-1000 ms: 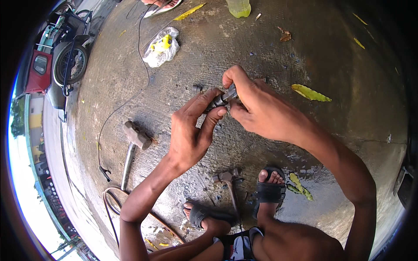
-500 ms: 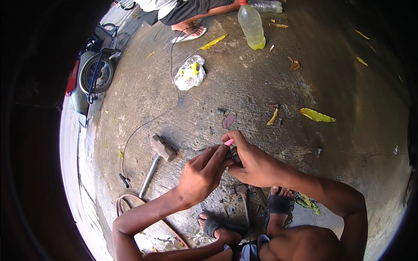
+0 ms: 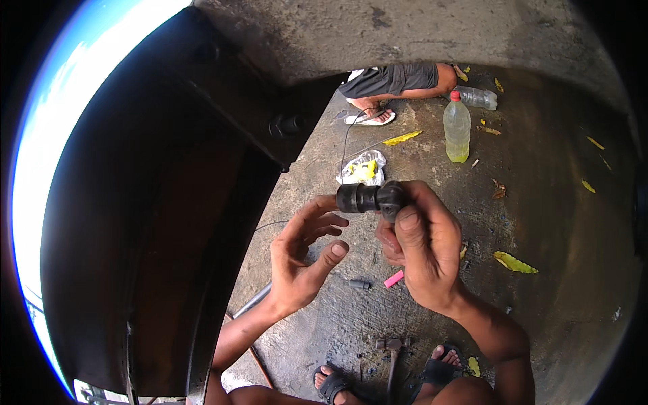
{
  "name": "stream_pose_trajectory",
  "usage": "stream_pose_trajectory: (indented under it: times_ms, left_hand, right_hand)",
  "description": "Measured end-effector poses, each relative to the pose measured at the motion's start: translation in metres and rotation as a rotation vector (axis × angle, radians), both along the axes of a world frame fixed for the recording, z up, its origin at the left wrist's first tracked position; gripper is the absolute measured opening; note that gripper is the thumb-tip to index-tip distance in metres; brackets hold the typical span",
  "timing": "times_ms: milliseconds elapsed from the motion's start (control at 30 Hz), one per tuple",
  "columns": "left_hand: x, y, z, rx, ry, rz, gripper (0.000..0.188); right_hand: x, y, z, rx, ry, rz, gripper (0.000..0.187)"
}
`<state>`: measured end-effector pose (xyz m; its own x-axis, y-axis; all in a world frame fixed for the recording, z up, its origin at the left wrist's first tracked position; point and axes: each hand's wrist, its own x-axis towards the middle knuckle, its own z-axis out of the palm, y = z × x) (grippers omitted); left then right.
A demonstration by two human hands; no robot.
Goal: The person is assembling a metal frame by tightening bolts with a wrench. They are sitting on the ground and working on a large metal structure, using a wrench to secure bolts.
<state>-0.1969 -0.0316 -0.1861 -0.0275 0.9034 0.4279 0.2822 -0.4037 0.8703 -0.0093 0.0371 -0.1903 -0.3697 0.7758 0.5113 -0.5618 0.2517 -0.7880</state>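
Observation:
My right hand [image 3: 432,250] is closed around one end of a black metal socket with a rounded joint [image 3: 361,198], held sideways at chest height. The thumb presses on the rounded end. On its left, my left hand [image 3: 297,260] is open, thumb and fingers apart. Its index fingertip reaches the socket's free end; whether it touches cannot be made out. On the ground below lie a bright pink stick-like piece [image 3: 393,279] and a small dark cylinder [image 3: 360,284]. A hammer [image 3: 390,345] rests between my sandalled feet.
A large dark metal panel [image 3: 155,202] stands close on my left. Overhead, a dusty grey curved surface [image 3: 418,34] crosses the view. Farther off are a plastic bag [image 3: 363,169], an upright bottle [image 3: 457,131], a lying bottle [image 3: 476,98] and a seated person's leg [image 3: 405,81].
The view has tilted up, bringing in the dark panel and grey surface. My hands have parted and the socket is raised. The pink piece, earlier between my fingers, appears on the ground.

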Motion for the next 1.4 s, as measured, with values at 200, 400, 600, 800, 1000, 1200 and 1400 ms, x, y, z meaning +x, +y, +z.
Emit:
stream_pose_trajectory:
  times_ms: [200,400,600,800,1000,1200,1400]
  left_hand:
    - [0.016,-0.014,-0.02,-0.332,-0.078,-0.291,0.045]
    - [0.022,-0.008,-0.018,-0.296,-0.044,-0.387,0.046]
    - [0.017,-0.038,-0.003,-0.226,-0.194,-0.699,0.047]
    - [0.018,-0.06,0.019,-0.458,-0.635,-0.914,0.045]
    - [0.02,-0.04,-0.008,-0.561,-0.475,-0.726,0.031]
    - [0.028,-0.003,-0.023,-0.431,-0.223,-0.561,0.028]
    - [0.034,0.032,-0.039,-0.29,-0.181,-0.435,0.028]
  right_hand:
    - [-0.018,0.017,0.06,0.129,0.042,-0.115,0.043]
    - [-0.023,0.015,0.074,0.002,-0.039,0.042,0.041]
    - [-0.021,-0.013,0.105,-0.57,0.099,0.464,0.053]
    - [-0.034,-0.023,0.114,-0.666,0.115,0.362,0.052]
    - [-0.045,-0.016,0.089,-0.168,-0.077,0.049,0.051]
    - [-0.036,0.01,0.078,0.106,-0.189,0.05,0.055]
    - [-0.03,0.041,0.07,0.178,-0.228,0.048,0.06]
